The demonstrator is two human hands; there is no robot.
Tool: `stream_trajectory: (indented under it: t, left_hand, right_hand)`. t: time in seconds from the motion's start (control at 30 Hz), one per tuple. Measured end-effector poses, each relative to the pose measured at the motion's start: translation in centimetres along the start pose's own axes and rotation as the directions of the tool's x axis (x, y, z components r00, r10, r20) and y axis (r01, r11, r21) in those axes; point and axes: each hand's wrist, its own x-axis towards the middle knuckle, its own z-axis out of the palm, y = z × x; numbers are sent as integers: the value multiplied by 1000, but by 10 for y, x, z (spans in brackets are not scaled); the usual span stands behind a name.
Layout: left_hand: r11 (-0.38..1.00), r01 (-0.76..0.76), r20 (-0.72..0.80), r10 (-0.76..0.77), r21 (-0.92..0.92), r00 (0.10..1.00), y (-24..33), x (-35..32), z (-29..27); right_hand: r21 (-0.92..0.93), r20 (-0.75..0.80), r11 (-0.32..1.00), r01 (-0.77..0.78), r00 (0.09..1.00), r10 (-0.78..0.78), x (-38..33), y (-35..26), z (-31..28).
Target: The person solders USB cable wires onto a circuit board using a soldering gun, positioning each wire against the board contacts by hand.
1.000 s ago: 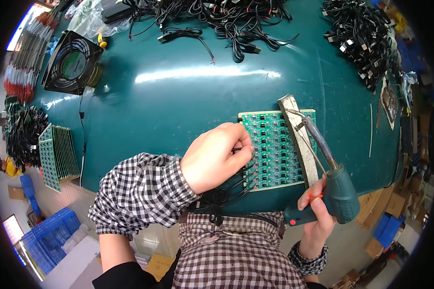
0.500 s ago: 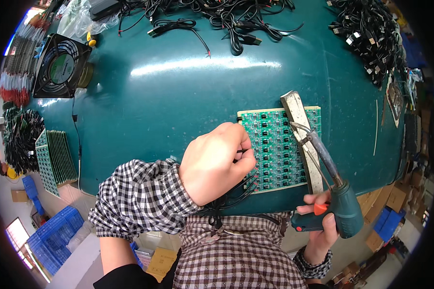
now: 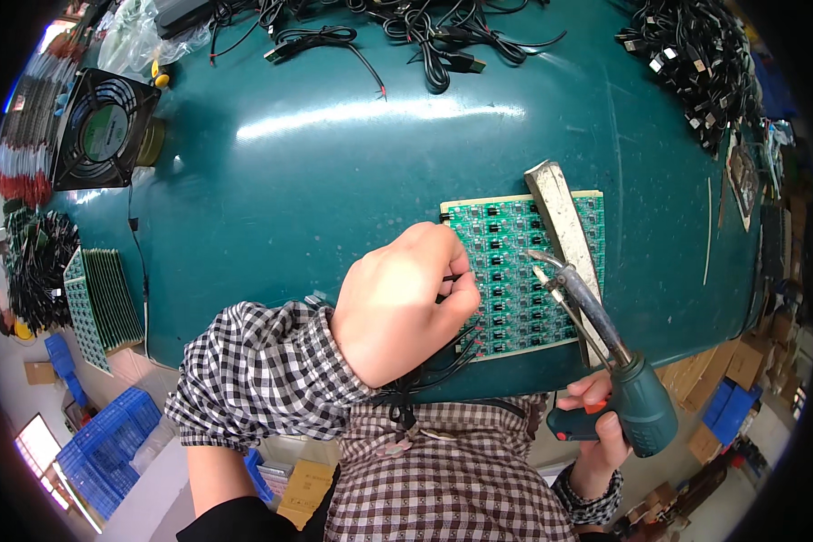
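Observation:
A green panel of small circuit boards lies near the table's front edge, with a worn metal bar across its right part. At the panel's left edge, my left hand pinches a thin black cable; the cable's end is hidden by the fingers. My right hand grips a dark green soldering gun with a red trigger, fingers around its handle. The gun's bent tip hangs over the panel, left of the bar. Several black cable ends reach the panel's lower left corner.
A black fan stands at the left, with a stack of circuit panels nearer me. Coiled black cables lie along the far edge, and a heap of USB cables sits at the far right.
The soldering gun's tip has moved left and a little nearer me, from over the metal bar to over the panel. My left hand keeps its pinch in nearly the same place.

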Motion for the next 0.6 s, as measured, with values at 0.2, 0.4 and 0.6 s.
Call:
stream_trajectory:
  t: [0.2,0.4,0.6]
  left_hand:
    - [994,-38,7,38,105,999,1,-1,0]
    - [992,-45,9,44,119,999,1,-1,0]
    - [993,-52,6,51,110,999,-1,0,3]
  right_hand:
    - [0,-51,993,-119,992,118,-3,-3,0]
    - [-28,28,976,-214,976,215,-4,-4,-4]
    - [-49,15,973,-226,974,227,-11,1,-6]
